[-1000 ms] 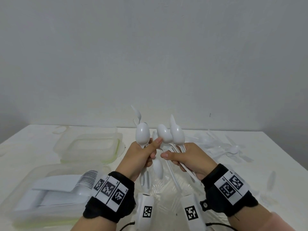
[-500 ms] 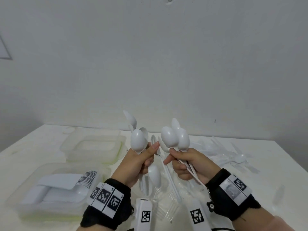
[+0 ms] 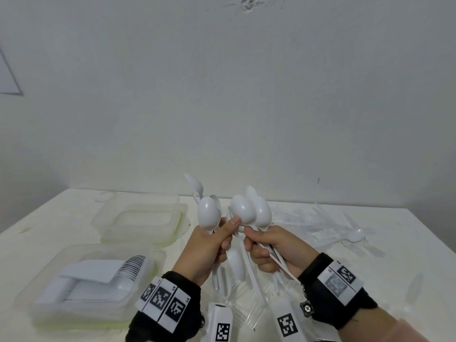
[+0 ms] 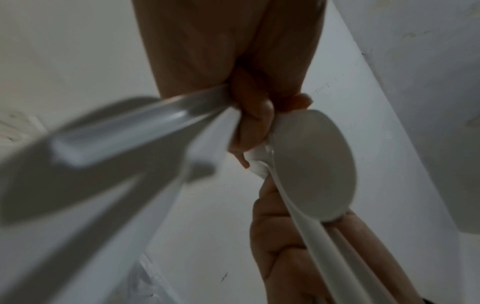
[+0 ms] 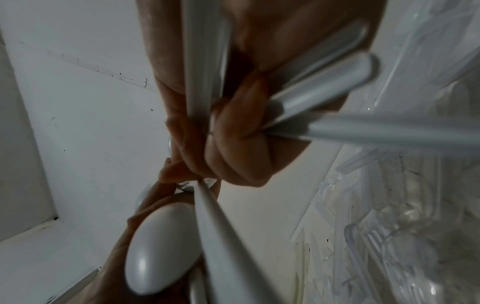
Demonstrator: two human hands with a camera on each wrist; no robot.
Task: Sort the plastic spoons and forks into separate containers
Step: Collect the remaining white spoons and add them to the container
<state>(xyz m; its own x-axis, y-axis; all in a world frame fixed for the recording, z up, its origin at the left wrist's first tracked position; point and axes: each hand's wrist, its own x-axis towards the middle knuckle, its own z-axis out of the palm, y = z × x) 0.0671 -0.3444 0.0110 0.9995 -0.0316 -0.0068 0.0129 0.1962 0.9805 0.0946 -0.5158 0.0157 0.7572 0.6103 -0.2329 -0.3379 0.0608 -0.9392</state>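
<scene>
In the head view both hands are raised above the table, each gripping a bunch of white plastic spoons bowl-up. My left hand (image 3: 222, 233) holds its spoons (image 3: 209, 215) by the handles, and its thumb reaches across to touch a bowl of the right bunch (image 3: 243, 213). My right hand (image 3: 256, 243) grips several spoon handles. The left wrist view shows my left fingers (image 4: 249, 127) curled round handles beside a spoon bowl (image 4: 314, 164). The right wrist view shows my right fingers (image 5: 233, 148) wrapped round handles (image 5: 337, 131).
A clear container (image 3: 44, 304) at the near left holds a stack of white spoons (image 3: 98, 275). Behind it stands another clear container (image 3: 108, 218) with a green-edged rim. Clear plastic forks (image 3: 345, 230) lie scattered at the right, and more (image 3: 249, 307) lie under my hands.
The two bunches have drawn closer together and my left thumb now touches a spoon of the right bunch. The head view has tilted up slightly.
</scene>
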